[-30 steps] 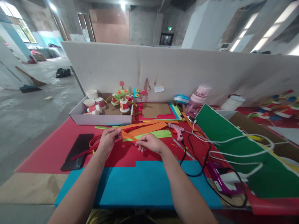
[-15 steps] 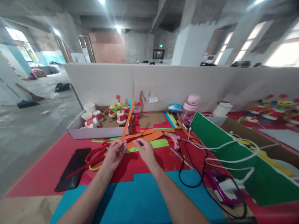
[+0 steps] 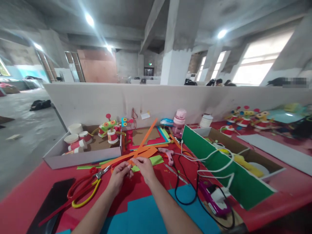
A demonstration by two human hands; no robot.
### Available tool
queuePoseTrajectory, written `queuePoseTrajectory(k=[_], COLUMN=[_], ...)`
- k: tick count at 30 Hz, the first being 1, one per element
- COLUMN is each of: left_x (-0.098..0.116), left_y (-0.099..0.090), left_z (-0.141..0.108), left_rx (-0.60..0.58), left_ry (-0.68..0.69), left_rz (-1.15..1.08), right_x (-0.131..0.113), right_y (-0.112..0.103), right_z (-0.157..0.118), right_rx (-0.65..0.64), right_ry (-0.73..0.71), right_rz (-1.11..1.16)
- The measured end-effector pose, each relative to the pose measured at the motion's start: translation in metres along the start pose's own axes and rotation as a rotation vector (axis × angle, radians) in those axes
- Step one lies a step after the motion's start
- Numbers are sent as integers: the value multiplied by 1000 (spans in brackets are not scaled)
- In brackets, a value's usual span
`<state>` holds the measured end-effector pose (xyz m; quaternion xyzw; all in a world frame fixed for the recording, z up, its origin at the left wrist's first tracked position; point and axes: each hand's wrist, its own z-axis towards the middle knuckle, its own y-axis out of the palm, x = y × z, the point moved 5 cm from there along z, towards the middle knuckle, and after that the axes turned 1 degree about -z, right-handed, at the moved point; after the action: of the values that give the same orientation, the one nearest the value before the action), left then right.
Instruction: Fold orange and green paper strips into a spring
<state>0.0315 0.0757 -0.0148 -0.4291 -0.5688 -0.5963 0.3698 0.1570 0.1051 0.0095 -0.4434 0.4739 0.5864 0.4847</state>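
Note:
A long narrow orange paper strip (image 3: 148, 135) slants up and to the right from between my hands. My right hand (image 3: 145, 169) pinches it near its lower end. My left hand (image 3: 119, 177) is closed at the strip's bottom end, its fingertips close to the right ones and partly hiding that end. Under and behind the hands lie wider orange paper pieces (image 3: 148, 152) and light green paper (image 3: 157, 160). To the left of my left hand rest scissors (image 3: 98, 174) with red and yellow handles, on the red tabletop (image 3: 122, 204).
At right are a pink glue gun (image 3: 167, 155), black and white cables, a purple power strip (image 3: 214, 198) and a green-sided box (image 3: 219, 165). A white box (image 3: 83, 158) with paper cups stands at left, near a black phone (image 3: 52, 204). Blue paper (image 3: 141, 214) lies in front.
The strip has swung to lean further right, and my right hand has come in and taken hold of it. My view has turned right.

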Motion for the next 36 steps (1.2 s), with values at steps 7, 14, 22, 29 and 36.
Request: queuePoseTrajectory(k=[7, 14, 22, 29, 36], left_x=[2, -1, -5, -6, -6], left_y=[1, 9, 11, 13, 10], left_z=[-5, -12, -15, -18, -13], left_rx=[-99, -231, -390, -422, -385], left_ry=[-34, -82, -113, -133, -158], left_rz=[81, 140, 195, 203, 163], right_x=[-20, -44, -75, -97, -108], right_y=[-41, -90, -139, -179, -198], right_z=[10, 12, 7, 12, 21], right_rx=[137, 249, 353, 475, 665], right_ry=[-99, -152, -144, -296, -343], right_rz=[-115, -136, -145, -264, -20])
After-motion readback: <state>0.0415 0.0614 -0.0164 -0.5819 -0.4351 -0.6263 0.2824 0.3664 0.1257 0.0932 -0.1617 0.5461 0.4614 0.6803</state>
